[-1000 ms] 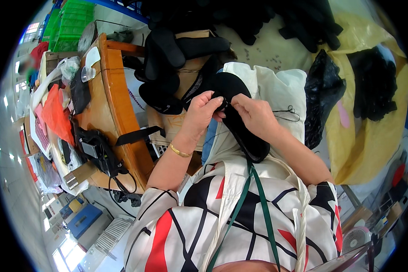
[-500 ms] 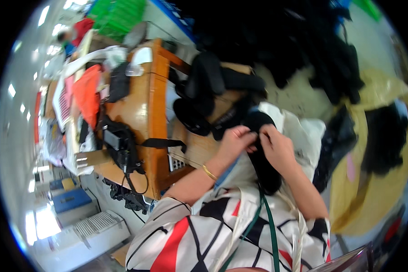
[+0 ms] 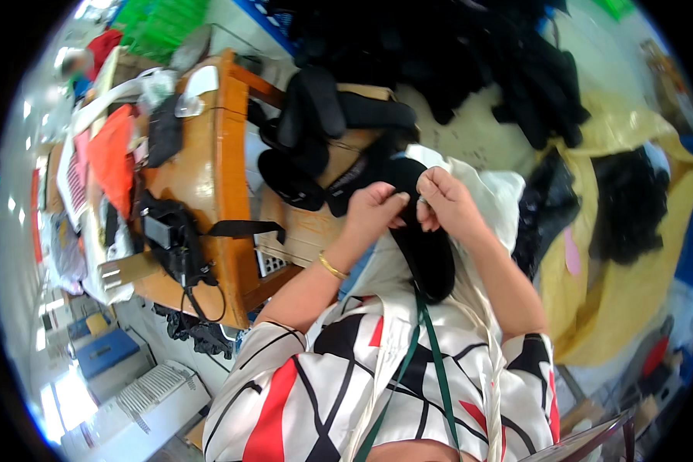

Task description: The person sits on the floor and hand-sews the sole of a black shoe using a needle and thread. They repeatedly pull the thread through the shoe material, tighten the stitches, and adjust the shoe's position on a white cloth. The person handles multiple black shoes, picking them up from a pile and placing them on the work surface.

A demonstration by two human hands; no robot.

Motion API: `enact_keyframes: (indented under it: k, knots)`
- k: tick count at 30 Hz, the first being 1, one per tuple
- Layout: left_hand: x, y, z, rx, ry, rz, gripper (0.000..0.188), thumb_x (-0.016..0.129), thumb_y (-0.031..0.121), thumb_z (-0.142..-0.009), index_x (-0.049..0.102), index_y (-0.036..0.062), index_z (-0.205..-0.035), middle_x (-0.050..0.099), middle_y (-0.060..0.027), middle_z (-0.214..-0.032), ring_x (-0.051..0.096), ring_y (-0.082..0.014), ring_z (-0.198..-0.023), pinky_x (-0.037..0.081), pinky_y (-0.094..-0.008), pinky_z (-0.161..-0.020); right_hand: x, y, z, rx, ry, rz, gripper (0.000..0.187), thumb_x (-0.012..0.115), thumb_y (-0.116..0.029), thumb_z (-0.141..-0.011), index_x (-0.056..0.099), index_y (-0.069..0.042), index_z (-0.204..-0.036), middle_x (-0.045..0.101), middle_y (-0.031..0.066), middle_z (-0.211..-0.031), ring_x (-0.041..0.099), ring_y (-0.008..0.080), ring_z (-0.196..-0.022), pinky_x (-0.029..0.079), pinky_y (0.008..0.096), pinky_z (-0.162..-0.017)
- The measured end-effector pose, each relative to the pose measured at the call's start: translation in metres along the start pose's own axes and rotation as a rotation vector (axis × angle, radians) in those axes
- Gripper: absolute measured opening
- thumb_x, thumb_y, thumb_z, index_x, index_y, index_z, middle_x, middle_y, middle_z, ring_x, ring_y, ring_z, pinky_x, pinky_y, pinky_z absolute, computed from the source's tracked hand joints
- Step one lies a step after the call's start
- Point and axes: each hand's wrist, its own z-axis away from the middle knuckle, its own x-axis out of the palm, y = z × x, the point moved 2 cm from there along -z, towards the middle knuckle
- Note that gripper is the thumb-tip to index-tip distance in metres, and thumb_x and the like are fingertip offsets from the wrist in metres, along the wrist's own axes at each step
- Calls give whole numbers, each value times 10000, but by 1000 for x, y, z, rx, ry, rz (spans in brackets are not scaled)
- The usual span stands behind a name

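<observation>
A long black slipper (image 3: 430, 266) lies across my lap, its rounded heel end toward me. Over its middle, my left hand (image 3: 371, 214), with a gold bangle at the wrist, is closed in a pinch. Facing it from the other side, my right hand (image 3: 448, 202) is pinched too, the two sets of fingertips close together. Whatever sits between the fingers is too small or hidden to make out. White cloth (image 3: 500, 202) spreads under and beside the slipper. Just beyond my left hand, more black slippers (image 3: 291, 179) rest on a cardboard box (image 3: 304, 229).
A wooden table (image 3: 232, 177) stands at my left, carrying a black bag (image 3: 173, 239), an orange cloth (image 3: 114, 163) and other fabric. Ahead is a large heap of black pieces (image 3: 439, 54). An open yellow sack (image 3: 585, 308) with black contents lies at my right, beside a black plastic bag (image 3: 545, 204).
The view has shifted, so the surroundings sit further left. Both hands stay pinched over the slipper, with their fingertips slightly further apart and the slipper's middle more exposed.
</observation>
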Motion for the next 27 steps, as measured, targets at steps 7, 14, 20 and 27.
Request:
enact_keyframes:
  k: [7,14,20,27]
  knots:
    - [-4,10,9,45,7,-52,202,685,156,-910,602,7,-803,574,19,-688,575,-50,-533,507,-204,-492,-246,17,127,-290,686,-990,105,586,-115,-971,551,-99,-873,430,-41,-640,367,76,-485,387,232,-467]
    - [-2,11,6,41,-27,-77,214,692,185,-918,597,45,-787,572,29,-678,557,-50,-516,491,-195,-499,-419,48,322,-786,1672,-307,108,622,-46,-903,567,-45,-996,537,27,-822,539,153,-693,500,261,-667]
    - [3,23,15,403,130,-521,193,713,179,-884,612,51,-987,582,-13,-801,590,-109,-626,501,-252,-550,-283,54,183,-550,1163,7,229,660,-30,-859,610,-18,-1083,612,58,-992,622,181,-889,506,272,-796]
    - [17,32,34,1031,233,-1337,293,716,141,-796,625,103,-1072,547,-30,-834,594,-206,-743,504,-320,-571,-58,33,49,-679,253,1067,219,670,-70,-833,660,-34,-1049,612,121,-912,606,301,-878,509,386,-730]
